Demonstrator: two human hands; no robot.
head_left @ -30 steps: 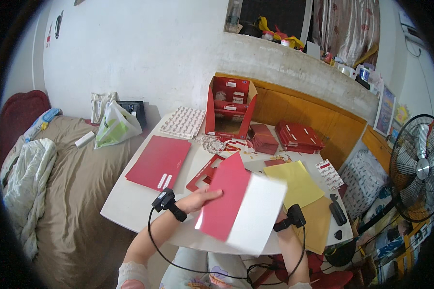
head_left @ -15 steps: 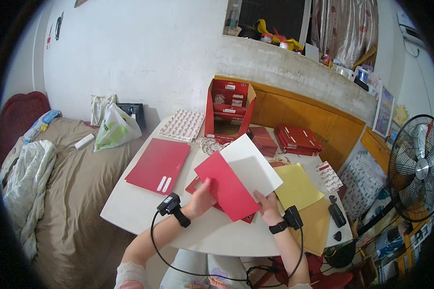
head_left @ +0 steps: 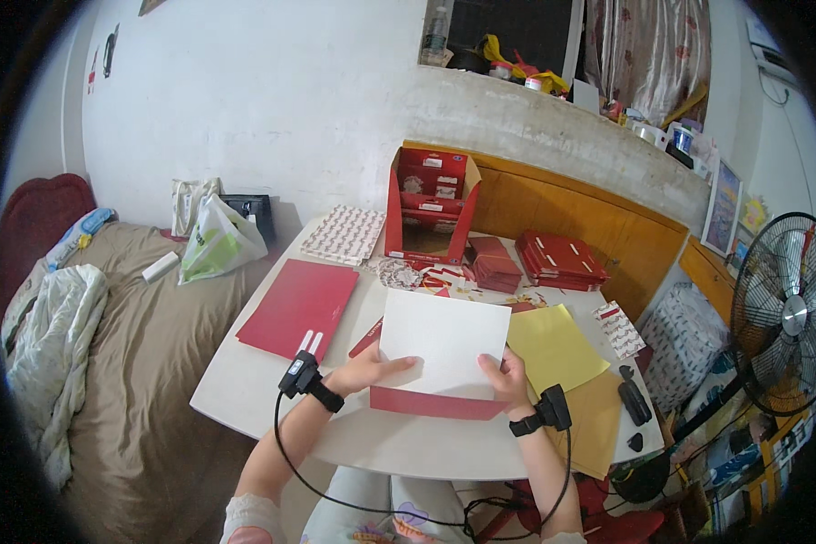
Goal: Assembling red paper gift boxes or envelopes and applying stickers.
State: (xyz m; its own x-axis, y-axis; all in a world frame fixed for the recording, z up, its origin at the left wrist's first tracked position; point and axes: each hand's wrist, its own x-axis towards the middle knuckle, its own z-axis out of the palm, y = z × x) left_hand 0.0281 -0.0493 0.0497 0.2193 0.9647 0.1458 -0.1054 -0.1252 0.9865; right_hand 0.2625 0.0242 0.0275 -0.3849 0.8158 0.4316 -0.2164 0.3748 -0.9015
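Above the near part of the white table [head_left: 231, 390] I hold a white sheet [head_left: 444, 335] together with a red sheet [head_left: 435, 403], which shows as a strip below it. Whether the two are joined, I cannot tell. My left hand [head_left: 372, 370] grips the left edge, thumb flat on the white face. At the right edge my right hand [head_left: 510, 376] pinches the sheets, its thumb on top as well. Behind them, a red printed piece [head_left: 366, 339] is partly hidden. To the left lies a stack of red sheets [head_left: 295, 304] with white oblong marks at its near corner.
Yellow paper [head_left: 558, 349] and a tan envelope [head_left: 589, 426] lie on the right. An open red display box [head_left: 431, 213] stands at the back, near red stacks [head_left: 562, 261] and scattered cut scraps [head_left: 449, 278]. A black fan [head_left: 789, 317] stands at far right.
The white sheet has turned and come nearer, now lying over the red one, which earlier was in front of it. My left hand has shifted slightly left, thumb now on white.
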